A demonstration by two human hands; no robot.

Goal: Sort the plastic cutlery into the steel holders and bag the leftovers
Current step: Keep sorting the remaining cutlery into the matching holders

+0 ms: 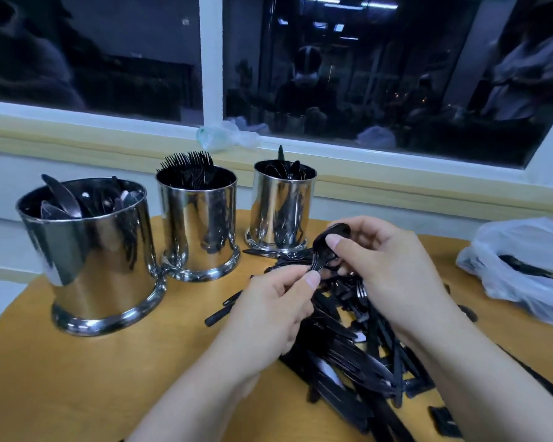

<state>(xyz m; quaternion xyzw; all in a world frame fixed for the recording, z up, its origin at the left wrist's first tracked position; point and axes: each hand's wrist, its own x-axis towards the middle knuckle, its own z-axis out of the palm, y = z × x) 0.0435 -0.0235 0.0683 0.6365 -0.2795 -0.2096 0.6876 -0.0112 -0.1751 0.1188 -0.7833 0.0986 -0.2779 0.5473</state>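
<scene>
Three shiny steel holders stand in a row at the table's far left: a wide holder (93, 263) with knives, a middle holder (200, 231) with forks, tines up, and a narrower holder (281, 212) with spoons. A pile of black plastic cutlery (358, 352) lies in front of me. Over the pile, my right hand (393, 269) is shut on black spoons (332, 234), bowls pointing up. My left hand (268, 317) pinches a black fork (320, 263) by thumb and forefinger, close to the spoons. Handles under both hands are hidden.
The round wooden table (109, 378) ends near the left and front. A translucent white plastic bag (524, 266) with some black cutlery lies at the right edge. Another crumpled clear bag (224, 137) sits on the window sill behind the holders.
</scene>
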